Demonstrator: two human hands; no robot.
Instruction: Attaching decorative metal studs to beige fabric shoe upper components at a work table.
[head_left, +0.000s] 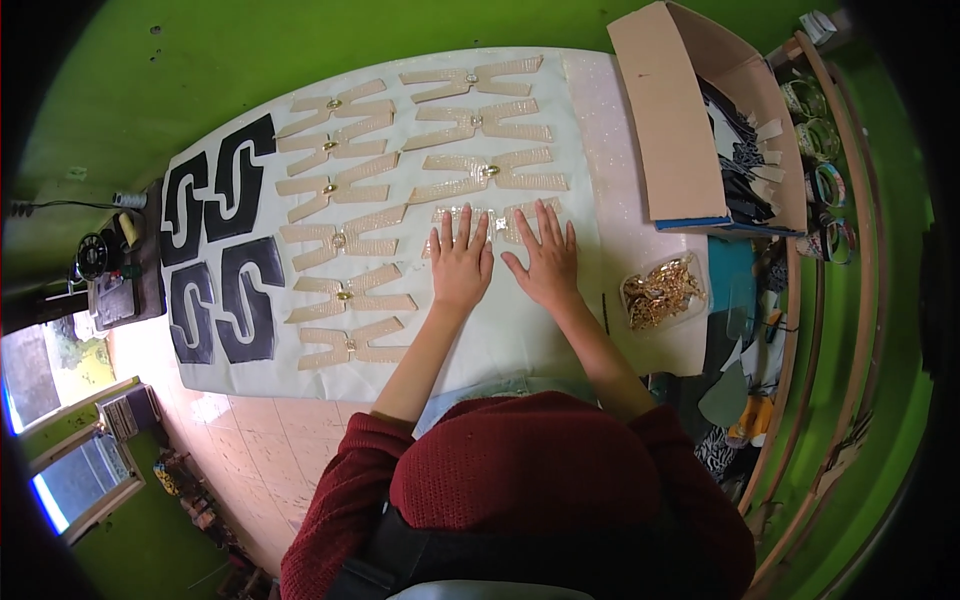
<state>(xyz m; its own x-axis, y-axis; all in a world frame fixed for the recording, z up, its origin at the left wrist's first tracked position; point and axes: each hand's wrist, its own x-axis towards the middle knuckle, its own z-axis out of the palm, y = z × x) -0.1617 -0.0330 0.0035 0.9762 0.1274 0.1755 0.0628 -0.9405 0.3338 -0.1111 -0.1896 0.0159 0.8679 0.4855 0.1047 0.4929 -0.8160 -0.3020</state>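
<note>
My left hand (pixel 461 266) and my right hand (pixel 545 262) lie side by side on the white-covered table (pixel 480 350), fingers stretched out flat. Under their fingertips is a pale beige, textured strap piece (pixel 499 222) with a shiny ornament at its middle, partly hidden by the hands. Beyond it lies a similar X-shaped strap piece (pixel 491 171) with an oval gold ornament, and two more lie farther back. To the left runs a column of several such pieces, the nearest (pixel 351 346) by the table's front. Neither hand grips anything.
Black S-shaped cut pieces (pixel 247 310) lie at the table's left end. On the right stand a clear tray (pixel 703 285) of gold fittings (pixel 658 292) and an open cardboard box (pixel 660 110) with dark pieces. A thin dark stick (pixel 605 313) lies near my right forearm.
</note>
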